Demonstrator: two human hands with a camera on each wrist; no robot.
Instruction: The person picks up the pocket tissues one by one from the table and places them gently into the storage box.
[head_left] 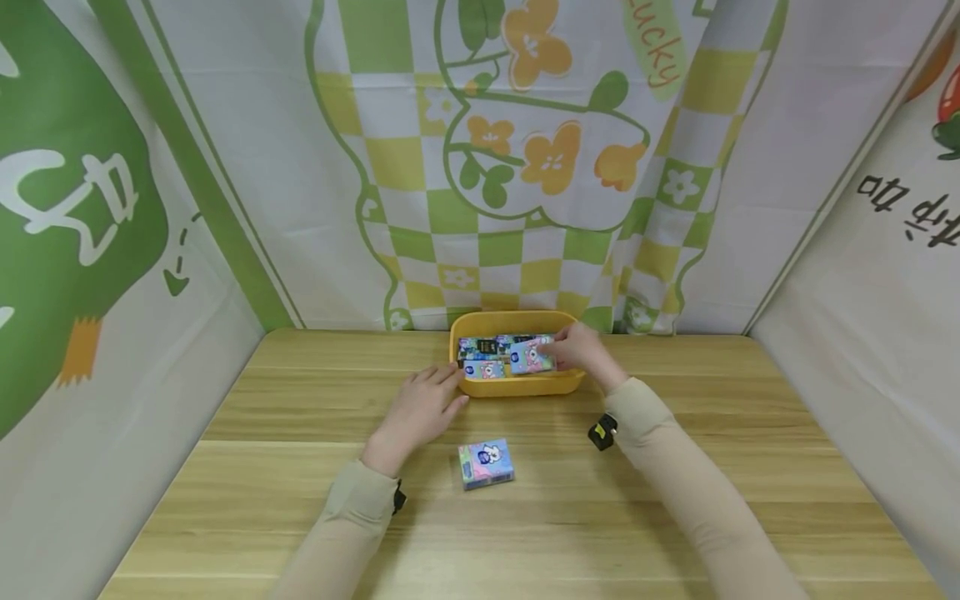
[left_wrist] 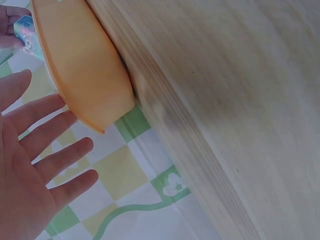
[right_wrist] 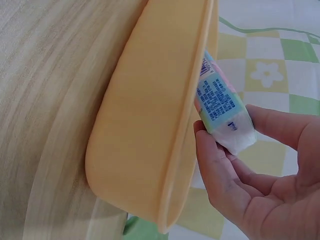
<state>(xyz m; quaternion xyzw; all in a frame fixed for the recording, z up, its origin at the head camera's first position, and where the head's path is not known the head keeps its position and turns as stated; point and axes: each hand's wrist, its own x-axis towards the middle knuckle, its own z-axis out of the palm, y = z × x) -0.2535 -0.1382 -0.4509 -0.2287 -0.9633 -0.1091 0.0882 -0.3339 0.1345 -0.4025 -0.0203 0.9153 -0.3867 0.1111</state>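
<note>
A yellow plastic bin (head_left: 521, 387) stands at the table's back edge with several small printed packs inside. My right hand (head_left: 582, 350) pinches a pink and blue pocket tissue pack (head_left: 531, 356) between thumb and fingers over the bin's right part; the right wrist view shows the pack's white end and printed side (right_wrist: 218, 97). At the bin's left front corner my left hand (head_left: 422, 406) has its fingers spread and nearly straight, fingertips at the rim. One similar tissue pack (head_left: 486, 464) lies on the table in front of the bin, between the forearms.
Inside the bin, dark blue patterned packs (head_left: 477, 348) lie behind a pink and blue pack (head_left: 483, 369). A wooden table (head_left: 570, 533) stretches out in front. Behind the bin hangs a green and yellow checked cloth (head_left: 495, 250), with printed fabric walls at both sides.
</note>
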